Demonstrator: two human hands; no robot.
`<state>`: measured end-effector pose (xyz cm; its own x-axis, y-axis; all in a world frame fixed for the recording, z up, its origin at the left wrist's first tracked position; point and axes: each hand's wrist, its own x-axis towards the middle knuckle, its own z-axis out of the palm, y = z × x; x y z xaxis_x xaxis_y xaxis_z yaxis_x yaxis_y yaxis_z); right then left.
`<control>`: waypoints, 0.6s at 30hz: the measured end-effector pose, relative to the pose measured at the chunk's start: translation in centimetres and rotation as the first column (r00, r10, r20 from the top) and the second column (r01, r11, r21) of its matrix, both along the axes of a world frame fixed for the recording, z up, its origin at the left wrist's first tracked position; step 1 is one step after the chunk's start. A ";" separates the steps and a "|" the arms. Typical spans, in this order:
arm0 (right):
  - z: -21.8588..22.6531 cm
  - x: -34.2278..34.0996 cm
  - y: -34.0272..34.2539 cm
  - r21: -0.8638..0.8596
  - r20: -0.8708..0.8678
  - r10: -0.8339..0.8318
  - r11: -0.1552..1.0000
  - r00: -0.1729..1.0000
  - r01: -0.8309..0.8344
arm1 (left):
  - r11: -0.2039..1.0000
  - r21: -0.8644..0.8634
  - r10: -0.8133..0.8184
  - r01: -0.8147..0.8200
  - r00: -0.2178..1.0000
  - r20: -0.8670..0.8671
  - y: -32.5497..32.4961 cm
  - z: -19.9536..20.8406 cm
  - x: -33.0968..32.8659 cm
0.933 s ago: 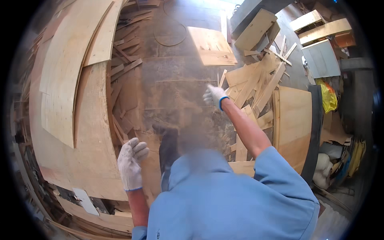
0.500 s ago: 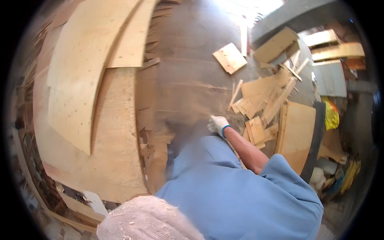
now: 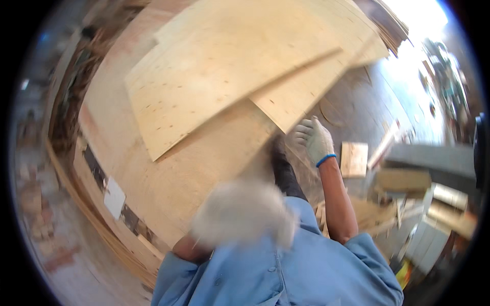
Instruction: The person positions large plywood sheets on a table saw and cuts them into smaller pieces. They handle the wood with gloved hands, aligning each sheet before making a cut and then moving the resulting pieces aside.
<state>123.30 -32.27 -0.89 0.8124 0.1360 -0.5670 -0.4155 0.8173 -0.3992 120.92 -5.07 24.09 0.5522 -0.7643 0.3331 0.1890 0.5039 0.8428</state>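
My right hand (image 3: 315, 139), in a white knitted glove with a blue cuff, hovers beside the edge of a thin plywood sheet (image 3: 293, 94). Its fingers are loosely bent with the thumb apart, and nothing shows in them. Motion smears my left hand (image 3: 242, 211), also in a pale glove, in front of my blue shirt, so its fingers cannot be made out. Beyond it, a large plywood sheet (image 3: 219, 66) with small brown flecks overlaps the thin one. Both rest on a broader wooden panel (image 3: 204, 178) beneath.
On the floor to the right lie a square board (image 3: 353, 159) and wood offcuts (image 3: 375, 211). Farther right stand thicker wood blocks (image 3: 449, 211) and a grey beam (image 3: 434, 155). A white piece (image 3: 114, 198) sits by the panel's left edge.
My view has swung left, bringing the plywood sheets ahead of me. My left hand has come up from the lower edge; my right hand has moved from the offcuts to beside the sheets.
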 end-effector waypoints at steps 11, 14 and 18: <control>1.3 16.3 -3.7 -0.194 -0.125 0.165 0.963 0.978 -0.187 | 0.514 0.411 0.797 -0.753 0.240 -0.555 4.7 -30.4 1.7; 0.7 18.3 -4.5 -0.221 -0.143 0.217 0.944 0.966 -0.245 | 0.503 0.375 0.649 -0.778 0.054 -0.759 4.6 -29.2 4.9; 3.3 19.3 -2.7 -0.297 -0.219 0.198 0.919 0.955 -0.259 | 0.380 0.418 0.698 -0.825 -0.041 -0.715 3.7 -26.7 8.7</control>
<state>142.65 -34.94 2.38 0.6599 0.0927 -0.7456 -0.6653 0.5332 -0.5225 129.67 -1.37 -2.62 0.7957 0.2977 -0.5275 0.0509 0.8350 0.5480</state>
